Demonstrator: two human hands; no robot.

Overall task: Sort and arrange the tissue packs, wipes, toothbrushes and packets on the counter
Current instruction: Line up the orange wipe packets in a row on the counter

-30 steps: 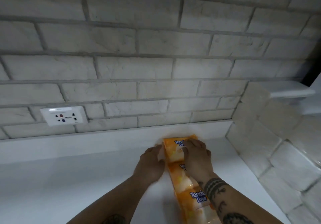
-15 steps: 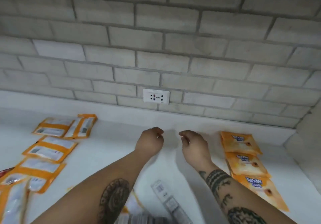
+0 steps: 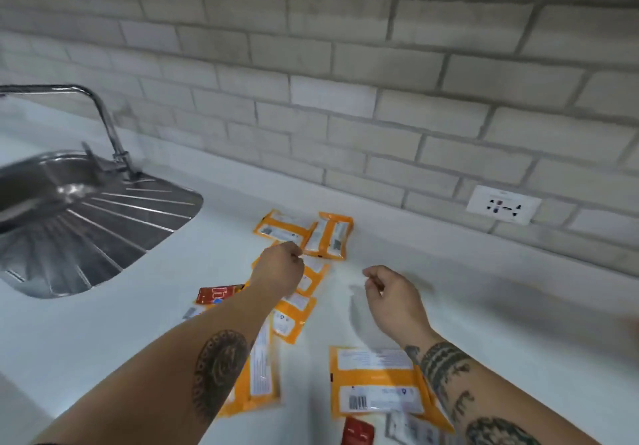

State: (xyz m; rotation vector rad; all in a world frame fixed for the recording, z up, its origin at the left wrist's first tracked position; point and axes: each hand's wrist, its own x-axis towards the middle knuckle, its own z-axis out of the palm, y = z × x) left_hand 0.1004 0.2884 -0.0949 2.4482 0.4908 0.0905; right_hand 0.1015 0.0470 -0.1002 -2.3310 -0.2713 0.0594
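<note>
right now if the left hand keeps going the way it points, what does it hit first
Probably the upright orange pack by the wall: the left hand points up and right toward it, fingertips almost at its lower left corner. Height above the counter is unclear, so it might pass over.

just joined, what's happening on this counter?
A person is sorting orange packs on a white counter beside a steel sink. Both hands hover, loosely curled and holding nothing: the left hand is above a scattered column of orange packs, just short of two packs near the wall; the right hand is over bare counter. A larger orange pack lies nearer the person.
</note>
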